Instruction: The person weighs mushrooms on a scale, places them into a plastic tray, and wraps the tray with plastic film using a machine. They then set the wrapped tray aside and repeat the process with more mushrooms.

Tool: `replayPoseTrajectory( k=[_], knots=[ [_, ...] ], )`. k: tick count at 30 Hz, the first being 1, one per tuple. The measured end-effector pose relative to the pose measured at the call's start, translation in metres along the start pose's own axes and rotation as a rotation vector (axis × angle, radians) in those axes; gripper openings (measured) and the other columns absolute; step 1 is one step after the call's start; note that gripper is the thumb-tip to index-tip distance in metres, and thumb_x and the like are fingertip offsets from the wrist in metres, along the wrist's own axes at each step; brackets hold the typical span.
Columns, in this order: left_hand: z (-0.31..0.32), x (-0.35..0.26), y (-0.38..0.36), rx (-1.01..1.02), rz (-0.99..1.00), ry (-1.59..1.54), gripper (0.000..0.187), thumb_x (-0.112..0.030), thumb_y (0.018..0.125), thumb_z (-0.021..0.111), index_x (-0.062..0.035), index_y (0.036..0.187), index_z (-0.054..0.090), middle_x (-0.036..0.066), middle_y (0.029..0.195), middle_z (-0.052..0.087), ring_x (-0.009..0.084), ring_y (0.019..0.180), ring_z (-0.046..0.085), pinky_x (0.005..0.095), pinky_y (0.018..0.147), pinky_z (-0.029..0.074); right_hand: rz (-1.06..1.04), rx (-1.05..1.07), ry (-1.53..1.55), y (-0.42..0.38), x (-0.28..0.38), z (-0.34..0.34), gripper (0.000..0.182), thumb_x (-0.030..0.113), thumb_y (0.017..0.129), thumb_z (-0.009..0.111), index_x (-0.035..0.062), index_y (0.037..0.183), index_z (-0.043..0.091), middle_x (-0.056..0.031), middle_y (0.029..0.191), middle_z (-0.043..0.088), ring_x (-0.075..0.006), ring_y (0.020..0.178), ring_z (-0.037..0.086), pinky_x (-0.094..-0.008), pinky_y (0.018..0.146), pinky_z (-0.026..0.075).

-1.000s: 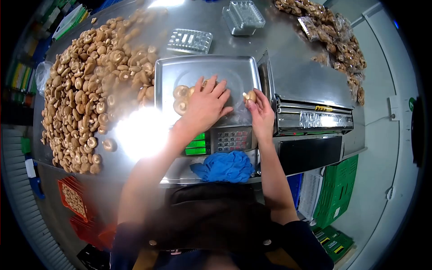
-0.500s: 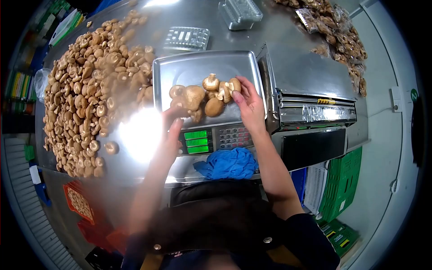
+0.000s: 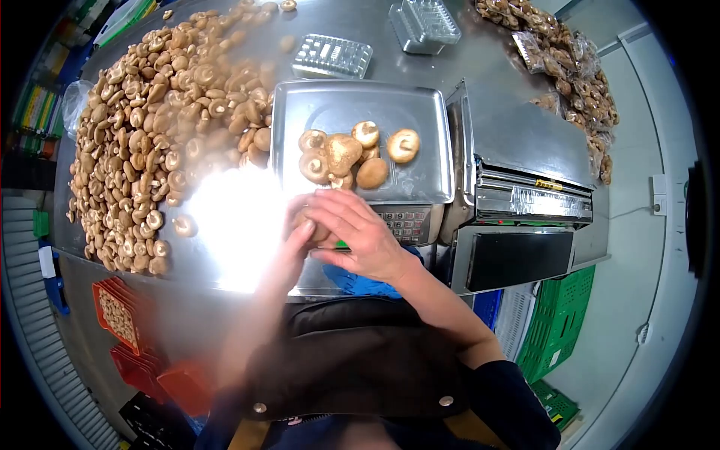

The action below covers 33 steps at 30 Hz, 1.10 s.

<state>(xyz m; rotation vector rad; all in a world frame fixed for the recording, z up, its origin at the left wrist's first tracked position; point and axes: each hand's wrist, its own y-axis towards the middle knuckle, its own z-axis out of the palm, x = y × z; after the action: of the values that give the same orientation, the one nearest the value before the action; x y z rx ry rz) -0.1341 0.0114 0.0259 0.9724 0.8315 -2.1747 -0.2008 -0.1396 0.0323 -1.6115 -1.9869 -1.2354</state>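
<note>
My left hand (image 3: 294, 234) is curled around a brown mushroom (image 3: 321, 235) at the front edge of the scale, its thumb tip against the cap. From the other side, my right hand (image 3: 361, 234) closes over the same mushroom, fingers bent and thumb below; much of it is hidden. Just beyond the hands, a metal weighing pan (image 3: 300, 97) carries a loose cluster of mushrooms (image 3: 344, 154), some with stems up. A separate mushroom (image 3: 403, 145) lies stem up toward the pan's right side. The scale's keypad (image 3: 405, 221) shows beside my right hand, while the display is mostly covered.
A large mushroom heap (image 3: 139, 150) covers the left of the steel table. Clear plastic trays (image 3: 332, 57) and a stack of them (image 3: 424, 26) stand behind the pan. Rightward are a film wrapper (image 3: 532, 191) and bagged mushrooms (image 3: 570, 67). A blue cloth (image 3: 360, 282) lies in front.
My right hand has left the pan's right side and come down to my left hand, with a mushroom now between them. One mushroom rests apart on the right of the pan.
</note>
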Motion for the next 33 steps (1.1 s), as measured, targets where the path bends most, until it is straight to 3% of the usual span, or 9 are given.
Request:
replayPoseTrajectory(
  k=[4, 6, 9, 14, 19, 23, 28, 31, 33],
  knots=[
    [-0.104, 0.015, -0.014, -0.205, 0.132, 0.528, 0.037, -0.014, 0.092, 0.059, -0.0014, 0.125, 0.051, 0.015, 0.106, 0.063, 0.0212, 0.082, 0.066, 0.0310, 0.069, 0.054, 0.150, -0.255, -0.098, -0.016, -0.035, -0.018, 0.051, 0.018, 0.076, 0.074, 0.0025, 0.122, 0.057, -0.0164, 0.129, 0.054, -0.0309, 0.127, 0.047, -0.0430, 0.107, 0.037],
    [-0.159, 0.027, -0.021, -0.497, 0.219, 0.797, 0.033, -0.011, 0.091, 0.060, -0.0008, 0.121, 0.054, 0.013, 0.102, 0.064, 0.0192, 0.078, 0.065, 0.0298, 0.066, 0.052, 0.492, -0.507, -0.278, -0.017, -0.059, -0.035, 0.051, 0.016, 0.080, 0.070, 0.0048, 0.127, 0.053, -0.0183, 0.134, 0.049, -0.0331, 0.128, 0.044, -0.0445, 0.106, 0.038],
    [-0.227, 0.042, -0.029, -0.510, 0.204, 1.511, 0.030, -0.006, 0.088, 0.059, -0.0002, 0.118, 0.057, 0.014, 0.101, 0.064, 0.0240, 0.084, 0.065, 0.0330, 0.073, 0.051, 0.466, -0.155, -0.568, -0.022, -0.096, -0.055, 0.055, 0.014, 0.081, 0.068, 0.0077, 0.132, 0.049, -0.0192, 0.137, 0.045, -0.0356, 0.128, 0.042, -0.0443, 0.106, 0.037],
    [-0.228, 0.046, -0.020, -0.668, 0.318, 1.921, 0.039, -0.002, 0.081, 0.062, -0.0011, 0.120, 0.056, 0.019, 0.114, 0.059, 0.0367, 0.109, 0.054, 0.0430, 0.094, 0.045, 0.549, -0.029, -0.419, -0.022, -0.099, -0.060, 0.059, 0.016, 0.079, 0.070, 0.0081, 0.133, 0.048, -0.0192, 0.133, 0.048, -0.0359, 0.122, 0.045, -0.0423, 0.103, 0.039],
    [-0.116, -0.006, 0.017, -0.428, 0.565, 1.352, 0.049, -0.005, 0.080, 0.067, -0.0019, 0.126, 0.052, 0.019, 0.127, 0.053, 0.0371, 0.123, 0.046, 0.0435, 0.104, 0.038, 0.701, -0.158, -0.329, -0.012, -0.083, -0.072, 0.057, 0.013, 0.078, 0.071, 0.0054, 0.130, 0.049, -0.0155, 0.120, 0.052, -0.0306, 0.112, 0.052, -0.0403, 0.097, 0.044],
    [-0.019, -0.026, 0.043, -0.025, 0.732, 1.256, 0.058, -0.014, 0.079, 0.072, -0.0071, 0.132, 0.051, 0.018, 0.139, 0.044, 0.0365, 0.133, 0.036, 0.0450, 0.109, 0.031, 0.559, -0.496, 0.515, -0.008, -0.086, -0.054, 0.053, -0.001, 0.077, 0.068, 0.0038, 0.126, 0.049, -0.0094, 0.119, 0.042, -0.0204, 0.112, 0.051, -0.0330, 0.097, 0.045],
    [0.018, -0.009, 0.088, 0.047, 0.798, 1.485, 0.055, -0.025, 0.078, 0.072, -0.0142, 0.129, 0.055, 0.017, 0.140, 0.043, 0.0413, 0.134, 0.034, 0.0483, 0.109, 0.030, 0.256, -0.711, 0.703, 0.018, -0.083, -0.020, 0.036, -0.006, 0.080, 0.066, 0.0013, 0.110, 0.048, -0.0098, 0.119, 0.045, -0.0219, 0.112, 0.053, -0.0342, 0.101, 0.044],
    [0.000, 0.008, 0.108, 0.040, 0.741, 1.249, 0.045, -0.021, 0.077, 0.070, -0.0086, 0.118, 0.057, 0.017, 0.131, 0.053, 0.0438, 0.129, 0.039, 0.0483, 0.106, 0.032, 0.455, -0.485, 0.191, 0.007, -0.087, -0.013, 0.030, -0.004, 0.082, 0.066, -0.0003, 0.107, 0.048, -0.0128, 0.111, 0.053, -0.0217, 0.105, 0.057, -0.0315, 0.094, 0.049],
    [-0.007, 0.012, 0.109, 0.028, 0.757, 1.224, 0.044, -0.019, 0.077, 0.069, -0.0069, 0.118, 0.057, 0.017, 0.131, 0.053, 0.0435, 0.129, 0.040, 0.0485, 0.106, 0.031, 0.430, -0.602, 0.372, 0.000, -0.100, -0.002, 0.029, -0.001, 0.084, 0.066, 0.0001, 0.108, 0.051, -0.0130, 0.110, 0.056, -0.0224, 0.104, 0.059, -0.0317, 0.092, 0.049]
  ],
)
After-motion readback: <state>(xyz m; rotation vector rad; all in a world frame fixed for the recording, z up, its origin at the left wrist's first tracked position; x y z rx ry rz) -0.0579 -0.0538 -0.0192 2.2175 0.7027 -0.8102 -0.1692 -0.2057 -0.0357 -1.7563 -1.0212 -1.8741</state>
